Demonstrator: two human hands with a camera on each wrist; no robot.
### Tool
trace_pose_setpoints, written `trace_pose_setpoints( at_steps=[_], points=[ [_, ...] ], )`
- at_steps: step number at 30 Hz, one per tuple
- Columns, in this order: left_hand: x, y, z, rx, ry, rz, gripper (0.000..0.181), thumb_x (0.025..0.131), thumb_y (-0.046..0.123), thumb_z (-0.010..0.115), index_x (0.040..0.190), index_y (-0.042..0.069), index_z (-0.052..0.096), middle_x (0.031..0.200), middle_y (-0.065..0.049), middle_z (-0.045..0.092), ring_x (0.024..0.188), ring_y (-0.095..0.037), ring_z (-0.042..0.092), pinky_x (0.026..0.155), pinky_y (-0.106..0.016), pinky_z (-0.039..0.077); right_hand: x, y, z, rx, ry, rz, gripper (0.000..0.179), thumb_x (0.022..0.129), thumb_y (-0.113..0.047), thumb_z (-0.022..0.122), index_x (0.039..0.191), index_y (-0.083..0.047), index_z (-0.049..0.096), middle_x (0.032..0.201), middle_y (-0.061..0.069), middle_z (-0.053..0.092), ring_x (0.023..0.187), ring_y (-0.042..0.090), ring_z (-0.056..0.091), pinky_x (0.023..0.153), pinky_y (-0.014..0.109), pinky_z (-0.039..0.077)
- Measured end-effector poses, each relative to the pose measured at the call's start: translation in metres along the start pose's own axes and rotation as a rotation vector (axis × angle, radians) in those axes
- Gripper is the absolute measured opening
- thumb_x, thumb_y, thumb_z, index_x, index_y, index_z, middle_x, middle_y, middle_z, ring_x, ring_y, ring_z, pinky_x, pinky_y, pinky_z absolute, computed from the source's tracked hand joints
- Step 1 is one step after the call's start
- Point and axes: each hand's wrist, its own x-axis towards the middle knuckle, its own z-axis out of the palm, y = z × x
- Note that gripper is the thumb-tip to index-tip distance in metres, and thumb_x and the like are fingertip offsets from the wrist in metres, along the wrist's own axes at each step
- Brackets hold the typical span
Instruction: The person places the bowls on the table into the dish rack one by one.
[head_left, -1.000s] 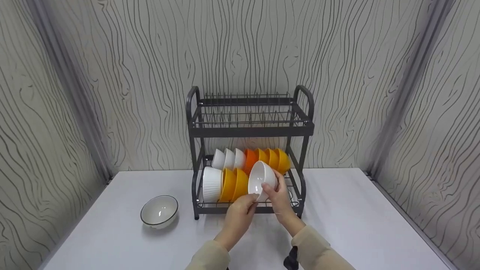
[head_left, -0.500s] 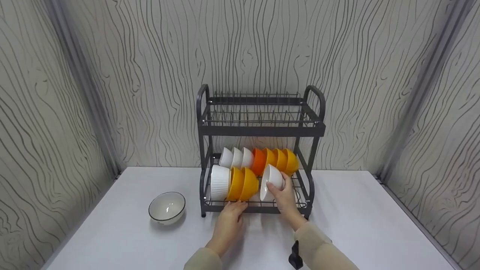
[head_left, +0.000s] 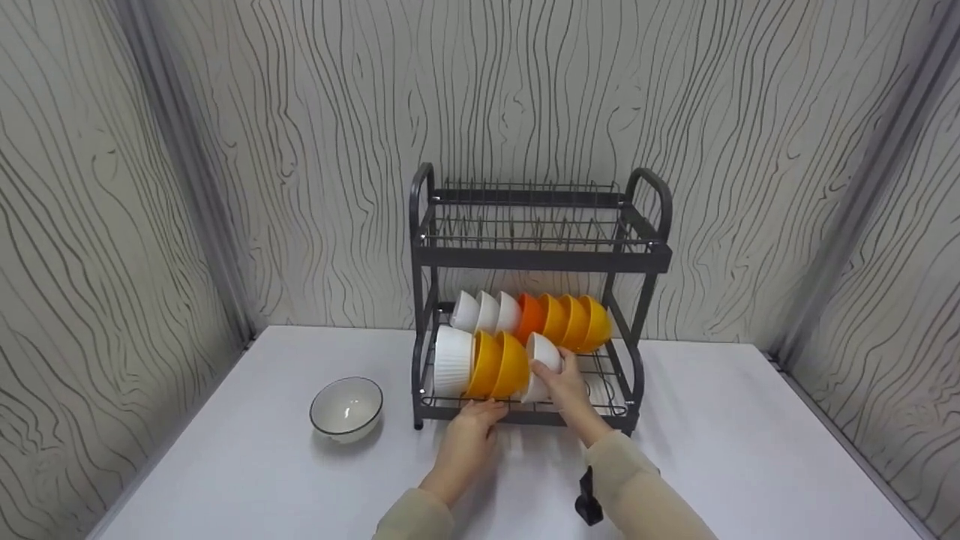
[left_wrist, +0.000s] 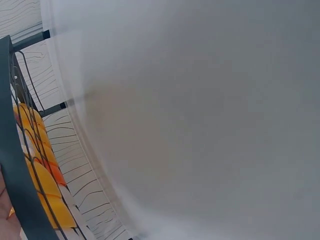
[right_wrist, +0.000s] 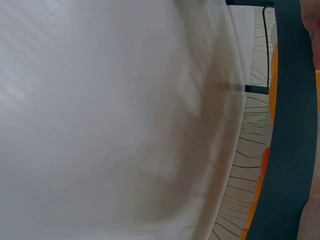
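My right hand (head_left: 568, 390) holds a white bowl (head_left: 543, 352), thumb on the near side, in the front row of the rack's lower tier. The bowl stands on its side, close to the right of two yellow bowls (head_left: 511, 366). To their left is a white ribbed bowl (head_left: 452, 361). My left hand (head_left: 466, 442) rests its fingers at the front rail of the dark dish rack (head_left: 544, 259), below the yellow bowls. In the left wrist view only part of the left hand (left_wrist: 5, 215) shows behind the rail.
Behind, on the lower tier, runs a row of white bowls (head_left: 486, 311), an orange bowl (head_left: 529, 315) and yellow bowls (head_left: 596, 324). A dark-rimmed white bowl (head_left: 346, 409) sits on the white table (head_left: 247, 465) left of the rack. The upper tier has wire dividers (head_left: 540, 232).
My right hand has lowered the white bowl into the rack's front row and shifted it left against the yellow bowls. The left hand has let go of it and moved to the front rail.
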Motion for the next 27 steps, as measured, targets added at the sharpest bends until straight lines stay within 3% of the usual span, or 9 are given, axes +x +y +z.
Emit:
trace_pose_setpoints(
  at_steps=[7,14,27],
  points=[
    [-0.0001,0.0018,0.0003,-0.019,-0.038,-0.050,0.030,0.083,-0.002,0.060,0.107,0.013,0.070,0.111,0.001,0.069,0.111,-0.016,0.061,0.103,-0.042,0.042,0.0009,0.0032,0.0011,-0.014,-0.036,0.021,0.074,0.087,-0.039,0.059,0.142,-0.006,0.021,0.144,0.021,0.031,0.124,0.036,0.041,0.100,0.050,0.043],
    [-0.0006,0.0023,0.0003,-0.016,-0.012,-0.033,0.028,0.084,-0.001,0.059,0.106,0.012,0.070,0.111,0.000,0.069,0.110,-0.016,0.061,0.103,-0.041,0.042,0.0033,0.0034,0.0018,-0.032,-0.056,0.017,0.074,0.085,-0.037,0.062,0.139,-0.004,0.024,0.145,0.021,0.031,0.126,0.033,0.041,0.103,0.049,0.040],
    [0.0004,0.0013,-0.0017,-0.022,-0.054,-0.041,0.028,0.084,0.000,0.060,0.109,0.010,0.068,0.114,-0.002,0.067,0.113,-0.017,0.060,0.104,-0.041,0.041,0.0042,0.0051,-0.0018,-0.053,-0.131,0.041,0.077,0.087,-0.045,0.056,0.145,-0.009,0.020,0.147,0.018,0.030,0.124,0.033,0.043,0.100,0.049,0.043]
  ],
)
